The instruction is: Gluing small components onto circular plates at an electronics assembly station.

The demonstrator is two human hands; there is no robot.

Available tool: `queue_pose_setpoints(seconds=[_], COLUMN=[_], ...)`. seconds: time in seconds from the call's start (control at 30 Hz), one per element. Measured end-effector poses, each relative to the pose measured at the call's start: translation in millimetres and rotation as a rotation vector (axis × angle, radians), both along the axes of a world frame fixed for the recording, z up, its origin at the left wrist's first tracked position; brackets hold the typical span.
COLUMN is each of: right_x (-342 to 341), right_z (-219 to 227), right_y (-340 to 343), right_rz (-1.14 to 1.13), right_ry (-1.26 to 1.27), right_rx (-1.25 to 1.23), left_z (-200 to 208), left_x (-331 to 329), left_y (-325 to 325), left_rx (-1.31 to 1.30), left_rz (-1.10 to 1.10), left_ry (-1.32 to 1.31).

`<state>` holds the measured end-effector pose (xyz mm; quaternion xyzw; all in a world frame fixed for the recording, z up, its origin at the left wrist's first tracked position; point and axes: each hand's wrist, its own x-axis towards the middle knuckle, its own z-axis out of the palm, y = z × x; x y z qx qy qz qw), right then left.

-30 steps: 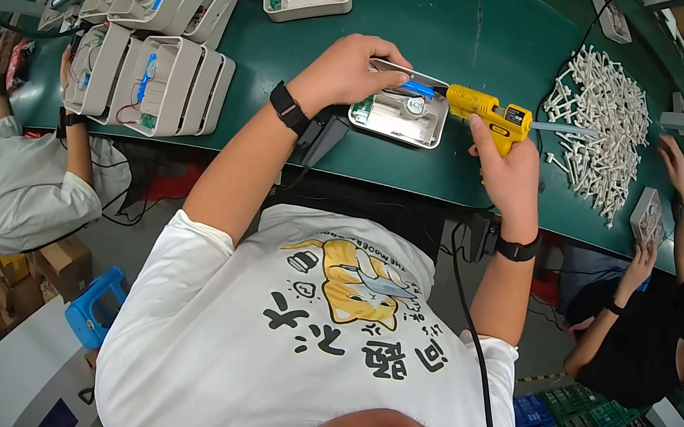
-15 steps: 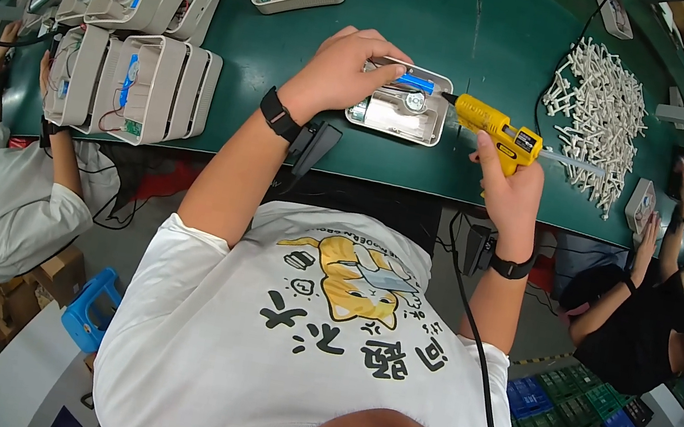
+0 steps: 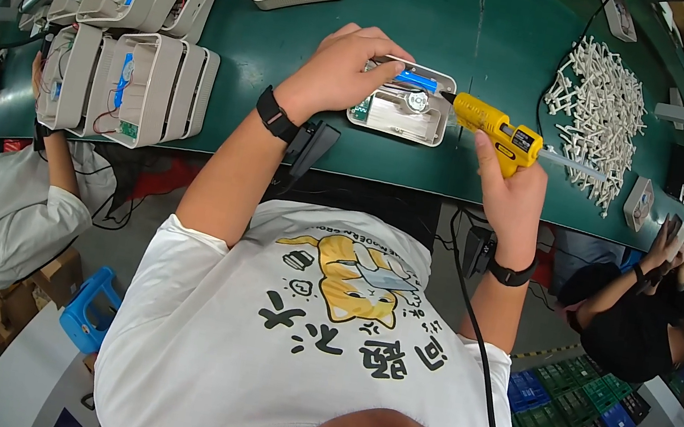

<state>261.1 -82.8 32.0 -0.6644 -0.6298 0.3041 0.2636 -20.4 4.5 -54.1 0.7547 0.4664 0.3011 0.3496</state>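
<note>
Left hand (image 3: pixel 350 70): while its thumb lies beside the blue cylindrical battery (image 3: pixel 418 82), it grasps the off-white rectangular plastic casing (image 3: pixel 395 121) by the left end.
Right hand (image 3: pixel 511 188): wrapped around the yellow plastic glue gun (image 3: pixel 486 120), dark nozzle at the casing's right edge; trigger pressure, cannot tell.
Casing: between both hands, over the green tabletop (image 3: pixel 416 13), a round silvery disc (image 3: pixel 417 101) inside.
Tabletop: stacked off-white casings (image 3: pixel 147 81) left, heaped white plastic pieces (image 3: pixel 594 111) right.

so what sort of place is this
Probably a factory assembly workshop: many matching open casings, a heap of small white parts, and co-workers along the same long green bench.
</note>
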Motion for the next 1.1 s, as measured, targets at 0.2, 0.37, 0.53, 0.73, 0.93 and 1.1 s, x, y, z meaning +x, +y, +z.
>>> queue_pose_setpoints(seconds=[0.2, 0.37, 0.53, 0.73, 0.93, 1.1], right_x=[-21, -36, -38, -40, -48, -19], right_z=[-2, -7, -10, -4, -2, -11], right_y=[7, 21, 21, 21, 21, 7], right_rz=[0.052, 0.166, 0.201, 0.154, 0.184, 0.19], right_ry=[0.109, 0.07, 0.0, 0.03, -0.038, 0.166], right_rx=[0.047, -0.022, -0.016, 0.008, -0.019, 0.109], left_z=[4, 2, 3, 1, 6, 11], left_x=[-4, -6, -7, -10, -11, -11], left_y=[-4, -2, -4, -1, -3, -17], left_rx=[0.006, -0.025, -0.037, -0.021, -0.032, 0.239], left_rz=[-0.039, -0.069, -0.078, -0.07, -0.079, 0.04], left_ry=[0.009, 0.017, 0.027, 0.021, 0.021, 0.035])
